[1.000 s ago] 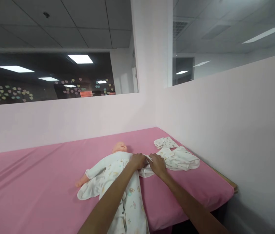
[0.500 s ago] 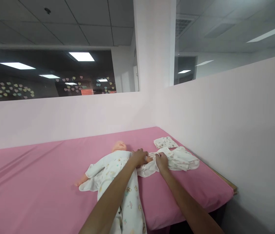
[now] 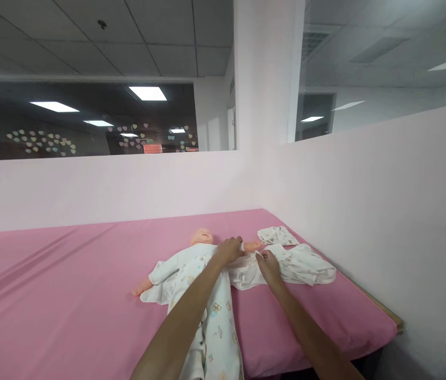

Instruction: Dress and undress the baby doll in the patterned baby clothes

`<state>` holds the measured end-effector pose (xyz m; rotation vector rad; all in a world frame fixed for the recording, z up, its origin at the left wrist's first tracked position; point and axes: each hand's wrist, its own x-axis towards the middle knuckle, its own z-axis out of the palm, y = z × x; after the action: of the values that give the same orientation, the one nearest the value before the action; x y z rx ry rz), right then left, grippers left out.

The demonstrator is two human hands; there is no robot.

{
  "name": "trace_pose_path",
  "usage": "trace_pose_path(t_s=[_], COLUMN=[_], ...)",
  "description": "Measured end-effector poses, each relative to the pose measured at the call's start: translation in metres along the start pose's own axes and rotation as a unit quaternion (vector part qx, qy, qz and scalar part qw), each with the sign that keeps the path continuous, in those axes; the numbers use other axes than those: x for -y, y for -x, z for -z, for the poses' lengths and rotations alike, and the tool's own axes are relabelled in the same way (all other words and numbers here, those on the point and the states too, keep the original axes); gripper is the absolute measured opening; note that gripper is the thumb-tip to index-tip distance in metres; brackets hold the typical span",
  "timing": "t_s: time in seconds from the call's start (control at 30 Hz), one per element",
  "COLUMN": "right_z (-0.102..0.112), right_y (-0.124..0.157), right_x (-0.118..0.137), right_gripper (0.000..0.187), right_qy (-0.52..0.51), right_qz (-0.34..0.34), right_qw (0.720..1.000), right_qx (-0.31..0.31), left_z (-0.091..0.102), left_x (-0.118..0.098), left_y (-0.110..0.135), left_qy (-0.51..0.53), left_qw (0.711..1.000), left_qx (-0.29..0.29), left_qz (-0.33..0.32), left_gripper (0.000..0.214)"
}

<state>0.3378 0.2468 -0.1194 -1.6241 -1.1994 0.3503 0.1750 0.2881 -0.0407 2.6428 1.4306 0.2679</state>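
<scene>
A baby doll [image 3: 202, 236] lies on its back on the pink-covered table, dressed in a white printed baby outfit [image 3: 218, 311]. My left hand [image 3: 229, 251] is closed around the doll's arm near the sleeve end. Beyond its fingers the doll's bare forearm [image 3: 252, 246] sticks out to the right. Just below that forearm, my right hand [image 3: 269, 265] pinches the edge of a white printed garment [image 3: 305, 264], which lies spread to the right. The doll's other arm [image 3: 142, 286] reaches out to the left from its sleeve.
A folded printed cloth [image 3: 277, 235] lies behind the garment by the right wall. The pink sheet [image 3: 68, 295] covers the table, whose right edge runs close to the wall [image 3: 413, 211]. Windows stand above the back and right walls.
The doll's forearm and hand have come into view to the right of my left hand; before, they were mostly covered. The camera view has shifted a little, moving everything slightly right.
</scene>
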Motion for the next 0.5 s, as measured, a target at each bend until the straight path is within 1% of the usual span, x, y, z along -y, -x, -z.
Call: trace_pose_path(t_s=[0.1, 0.17, 0.23, 0.27, 0.3, 0.37, 0.43, 0.5], right_z=[0.007, 0.013, 0.017, 0.016, 0.013, -0.001, -0.022, -0.047], right_y=[0.013, 0.021, 0.028, 0.031, 0.034, 0.039, 0.043, 0.045], right_x=[0.010, 0.017, 0.023, 0.026, 0.029, 0.036, 0.043, 0.052], right_gripper=[0.012, 0.013, 0.014, 0.014, 0.015, 0.020, 0.027, 0.032], right_qy=[0.025, 0.029, 0.015, 0.000, -0.019, -0.069, -0.132, -0.201], right_qz=[0.034, 0.049, 0.057, 0.059, 0.056, 0.037, -0.002, -0.050], right_qw=[0.999, 0.998, 0.998, 0.998, 0.998, 0.995, 0.980, 0.953], right_qx=[-0.022, -0.038, -0.034, -0.019, 0.004, 0.069, 0.149, 0.222], left_z=[-0.008, -0.007, 0.000, 0.006, 0.011, 0.020, 0.024, 0.021], left_x=[-0.008, -0.007, 0.003, 0.011, 0.021, 0.047, 0.075, 0.100], left_y=[0.001, 0.005, 0.015, 0.023, 0.033, 0.056, 0.083, 0.106], left_qy=[-0.004, 0.002, 0.009, 0.011, 0.013, 0.016, 0.035, 0.066], left_qw=[1.000, 1.000, 0.998, 0.995, 0.990, 0.973, 0.957, 0.944], left_qx=[-0.003, -0.009, -0.034, -0.056, -0.082, -0.134, -0.150, -0.149], left_qz=[0.016, 0.027, 0.059, 0.084, 0.117, 0.186, 0.247, 0.288], left_gripper=[0.046, 0.051, 0.048, 0.043, 0.039, 0.040, 0.042, 0.042])
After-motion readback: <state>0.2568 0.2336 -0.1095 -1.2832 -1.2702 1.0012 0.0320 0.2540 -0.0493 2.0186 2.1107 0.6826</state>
